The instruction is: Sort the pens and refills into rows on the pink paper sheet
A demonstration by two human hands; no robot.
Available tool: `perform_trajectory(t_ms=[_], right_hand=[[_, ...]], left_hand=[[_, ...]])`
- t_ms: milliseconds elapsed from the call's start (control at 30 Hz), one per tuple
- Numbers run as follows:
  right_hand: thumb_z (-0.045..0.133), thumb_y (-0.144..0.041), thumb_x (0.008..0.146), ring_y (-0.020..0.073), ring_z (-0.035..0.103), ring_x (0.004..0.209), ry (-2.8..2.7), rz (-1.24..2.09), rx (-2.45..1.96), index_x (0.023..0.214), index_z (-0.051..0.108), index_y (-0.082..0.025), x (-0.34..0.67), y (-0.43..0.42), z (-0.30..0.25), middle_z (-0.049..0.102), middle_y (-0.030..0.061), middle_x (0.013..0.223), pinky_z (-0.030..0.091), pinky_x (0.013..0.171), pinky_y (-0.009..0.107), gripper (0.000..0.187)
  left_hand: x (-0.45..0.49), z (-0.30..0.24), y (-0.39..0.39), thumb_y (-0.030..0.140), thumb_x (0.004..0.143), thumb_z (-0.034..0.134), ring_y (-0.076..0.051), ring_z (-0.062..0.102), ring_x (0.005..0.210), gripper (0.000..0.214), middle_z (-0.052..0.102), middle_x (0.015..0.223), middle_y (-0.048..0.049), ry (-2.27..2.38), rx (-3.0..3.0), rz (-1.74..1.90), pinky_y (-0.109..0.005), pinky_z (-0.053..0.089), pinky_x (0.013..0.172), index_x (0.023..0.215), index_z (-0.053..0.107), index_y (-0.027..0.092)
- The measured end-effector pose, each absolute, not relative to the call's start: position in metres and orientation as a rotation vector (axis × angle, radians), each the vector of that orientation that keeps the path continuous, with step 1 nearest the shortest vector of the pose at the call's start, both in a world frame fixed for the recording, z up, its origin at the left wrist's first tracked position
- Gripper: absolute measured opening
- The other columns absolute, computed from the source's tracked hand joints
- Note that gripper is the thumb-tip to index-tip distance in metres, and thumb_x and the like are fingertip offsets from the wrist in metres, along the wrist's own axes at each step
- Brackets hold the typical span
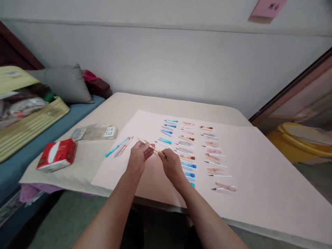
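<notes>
Both my hands hold one thin cream-coloured pen (145,143) above the pink paper sheet (259,180). My left hand (138,157) pinches its middle with closed fingers. My right hand (170,164) is closed on its right end, and that end is hidden by my fingers. Just right of my hands lie rows of taken-apart pens: blue caps and barrels (168,131), clear and brown barrels (187,138), and pinkish barrels with thin refills (215,160). Left of my hands a few whole pens (119,146) lie together on the sheet's edge.
A red tissue pack (56,155) and a flat clear packet (94,132) lie on the beige table at the left. A bed with a grey pillow (63,83) and a yellow case (28,121) stands further left. A yellow tub (301,141) sits on the floor at the right.
</notes>
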State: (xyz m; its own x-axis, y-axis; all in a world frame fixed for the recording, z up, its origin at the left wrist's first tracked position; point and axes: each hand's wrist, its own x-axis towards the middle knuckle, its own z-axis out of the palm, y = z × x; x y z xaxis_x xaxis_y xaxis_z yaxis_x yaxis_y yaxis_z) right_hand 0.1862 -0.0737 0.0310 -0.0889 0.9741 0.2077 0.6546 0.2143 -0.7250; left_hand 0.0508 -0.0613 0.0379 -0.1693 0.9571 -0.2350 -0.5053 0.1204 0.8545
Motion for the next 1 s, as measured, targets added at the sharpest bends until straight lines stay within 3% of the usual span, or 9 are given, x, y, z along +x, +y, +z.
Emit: perform_trajectory(t_ms=[200,267,433,633,833,1000], right_hand=[[0.051,-0.026,0.078,0.014,0.047,0.066,-1.825,0.624,-1.452,0.081,0.049,-0.021,0.1854,-0.0734,0.0312,0.054,-0.0006,0.078,0.033,0.059,0.024,0.007],[0.048,-0.025,0.079,0.0136,0.047,0.065,-1.83,0.605,-1.45,0.078,0.049,-0.021,0.1854,-0.0731,0.0325,0.053,-0.0009,0.076,0.033,0.059,0.023,0.003],[0.035,-0.03,0.089,0.0131,0.046,0.062,-1.852,0.66,-1.508,0.063,0.044,-0.02,0.1864,-0.0716,0.0335,0.051,-0.0006,0.065,0.031,0.058,0.023,0.028],[0.049,-0.037,0.082,0.0123,0.042,0.052,-1.843,0.634,-1.566,0.08,0.049,-0.024,0.1854,-0.073,0.0314,0.05,-0.0056,0.059,0.023,0.051,0.022,0.013],[0.035,-0.039,0.089,0.0119,0.044,0.053,-1.889,0.626,-1.599,0.063,0.047,-0.021,0.1849,-0.0725,0.0333,0.052,-0.0021,0.057,0.022,0.051,0.023,0.033],[0.047,-0.045,0.082,0.0118,0.041,0.051,-1.799,0.636,-1.558,0.075,0.052,-0.022,0.1831,-0.0734,0.0325,0.051,-0.0041,0.056,0.022,0.051,0.023,0.024]], left_hand=[[0.0511,0.0382,-0.0613,0.026,0.07,0.068,-0.01,0.06,0.065,0.02,0.067,0.084,-0.008,1.06,0.56,1.429,-0.022,0.048,0.064,0.081,0.055,0.015],[0.0515,0.0381,-0.0619,0.026,0.07,0.068,-0.01,0.061,0.067,0.02,0.067,0.084,-0.008,1.053,0.566,1.424,-0.023,0.048,0.065,0.081,0.055,0.016],[0.0518,0.0363,-0.0623,0.028,0.07,0.068,-0.011,0.06,0.069,0.02,0.066,0.087,-0.0083,1.018,0.593,1.426,-0.024,0.048,0.066,0.081,0.056,0.016],[0.0516,0.0365,-0.0617,0.027,0.07,0.068,-0.011,0.061,0.069,0.018,0.065,0.082,-0.0068,1.02,0.597,1.415,-0.024,0.048,0.067,0.079,0.057,0.015],[0.052,0.0368,-0.0633,0.028,0.07,0.067,-0.012,0.061,0.071,0.02,0.065,0.084,-0.0078,1.001,0.621,1.387,-0.026,0.048,0.069,0.08,0.057,0.015],[0.0527,0.0368,-0.0644,0.028,0.072,0.066,-0.013,0.06,0.07,0.018,0.065,0.083,-0.0077,0.985,0.652,1.363,-0.027,0.047,0.07,0.078,0.056,0.014]])
